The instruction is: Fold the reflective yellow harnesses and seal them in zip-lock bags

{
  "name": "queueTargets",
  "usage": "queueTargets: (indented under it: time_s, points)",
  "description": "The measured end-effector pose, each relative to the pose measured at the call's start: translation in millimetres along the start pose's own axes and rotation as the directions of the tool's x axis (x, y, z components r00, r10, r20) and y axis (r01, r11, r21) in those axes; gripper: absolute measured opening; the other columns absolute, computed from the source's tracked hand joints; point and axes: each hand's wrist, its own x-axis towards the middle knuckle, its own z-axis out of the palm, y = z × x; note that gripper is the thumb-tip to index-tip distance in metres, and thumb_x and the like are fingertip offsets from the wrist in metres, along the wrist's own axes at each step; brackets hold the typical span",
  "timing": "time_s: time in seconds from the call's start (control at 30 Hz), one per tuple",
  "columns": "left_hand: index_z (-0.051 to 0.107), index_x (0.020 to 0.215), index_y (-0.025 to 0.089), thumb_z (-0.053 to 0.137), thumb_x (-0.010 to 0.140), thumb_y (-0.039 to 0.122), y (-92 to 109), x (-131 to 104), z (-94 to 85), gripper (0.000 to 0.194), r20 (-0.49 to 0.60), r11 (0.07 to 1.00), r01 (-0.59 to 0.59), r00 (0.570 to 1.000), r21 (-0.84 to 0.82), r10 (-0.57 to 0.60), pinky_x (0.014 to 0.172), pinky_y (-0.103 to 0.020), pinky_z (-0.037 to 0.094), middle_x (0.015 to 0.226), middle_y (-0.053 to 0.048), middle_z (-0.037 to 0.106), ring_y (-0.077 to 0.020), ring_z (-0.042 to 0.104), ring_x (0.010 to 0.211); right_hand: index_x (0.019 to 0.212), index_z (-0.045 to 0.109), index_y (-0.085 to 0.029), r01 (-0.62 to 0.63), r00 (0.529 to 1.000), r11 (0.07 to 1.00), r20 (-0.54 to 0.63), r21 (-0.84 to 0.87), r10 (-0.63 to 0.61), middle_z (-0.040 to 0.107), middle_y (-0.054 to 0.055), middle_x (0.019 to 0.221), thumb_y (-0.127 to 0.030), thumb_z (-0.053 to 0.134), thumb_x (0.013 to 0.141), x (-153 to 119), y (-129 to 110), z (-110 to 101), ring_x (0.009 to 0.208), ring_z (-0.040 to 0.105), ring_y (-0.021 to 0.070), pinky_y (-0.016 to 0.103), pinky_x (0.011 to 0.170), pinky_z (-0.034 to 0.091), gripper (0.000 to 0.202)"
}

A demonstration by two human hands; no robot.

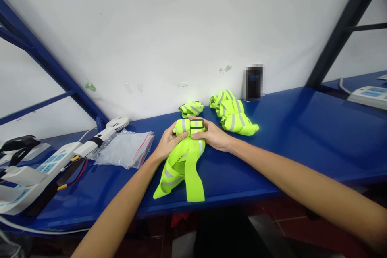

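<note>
While loose ends [194, 185] trail, left hand [167, 142] and right hand [214, 134] grip the lime strap [188, 147] (rolled, silver-striped).

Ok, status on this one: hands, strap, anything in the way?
Left hand and right hand, both gripping strap. Loose ends trailing toward the person. Bags off left, not in the way.

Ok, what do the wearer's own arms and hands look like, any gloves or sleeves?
Left hand and right hand are ungloved. Left forearm and right forearm show no sleeve, watch or wristband. Rings: can't tell, some fingers are hidden.
</note>
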Motion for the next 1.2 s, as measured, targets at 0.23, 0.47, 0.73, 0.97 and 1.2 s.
queueTargets:
  time_s: [0.23,0.47,0.73,0.97,1.2]
  points:
    - [0.047,0.124,0.021,0.076,0.076,0.037,4.9,1.6,4.2,0.058,-0.067,0.999,0.040,0.997,-0.018,-0.041,0.077,-0.032,0.055,0.113,-0.008,0.065,-0.0206,0.067,0.090,0.097,0.069,-0.018,0.048,0.996,0.999,-0.070,0.009,-0.047,0.075,0.007,0.100,-0.025,0.084,0.062,1.0,-3.9,7.0,0.092,0.070,0.0244,0.042,0.092,0.053,0.039]
    - [0.045,0.095,0.022,0.073,0.076,0.038,10.8,-1.3,-4.4,0.038,-0.039,0.984,0.069,0.997,0.166,-0.063,0.066,-0.024,0.049,0.088,0.002,0.062,-0.0133,0.061,0.075,0.098,0.066,-0.021,0.277,0.895,0.961,-0.364,0.004,-0.256,0.073,0.006,0.109,-0.024,0.081,0.065,11.6,-18.4,-4.5,0.107,0.067,0.0244,0.044,0.099,0.050,0.036]
    - [0.064,0.100,0.018,0.051,0.084,0.023,-3.8,0.8,-8.8,0.021,-0.047,0.720,-0.089,0.985,0.688,0.166,0.097,-0.037,0.046,0.115,-0.009,0.063,-0.0235,0.060,0.108,0.099,0.062,-0.024,0.491,0.760,0.869,-0.459,-0.059,-0.461,0.071,0.003,0.113,-0.026,0.077,0.070,14.2,-42.1,-12.1,0.110,0.065,0.0222,0.041,0.099,0.052,0.032]
    - [0.071,0.100,0.017,0.049,0.084,0.026,-3.6,3.0,-9.7,0.029,0.067,0.763,-0.076,0.997,0.642,0.044,0.108,-0.042,0.036,0.128,-0.012,0.058,-0.0277,0.054,0.121,0.095,0.063,-0.024,0.571,0.707,0.818,-0.466,-0.068,-0.532,0.072,0.001,0.107,-0.025,0.079,0.067,13.4,-64.5,-16.6,0.109,0.066,0.0228,0.041,0.093,0.056,0.033]
    - [0.066,0.114,0.015,0.062,0.082,0.042,-4.2,4.2,-2.7,0.042,0.010,0.996,0.045,0.999,-0.072,-0.044,0.099,-0.040,0.041,0.119,-0.012,0.065,-0.0287,0.057,0.114,0.100,0.063,-0.025,0.574,0.692,0.817,-0.496,-0.064,-0.525,0.072,0.001,0.109,-0.024,0.075,0.071,11.7,-78.2,-23.8,0.113,0.064,0.0243,0.042,0.092,0.057,0.032]
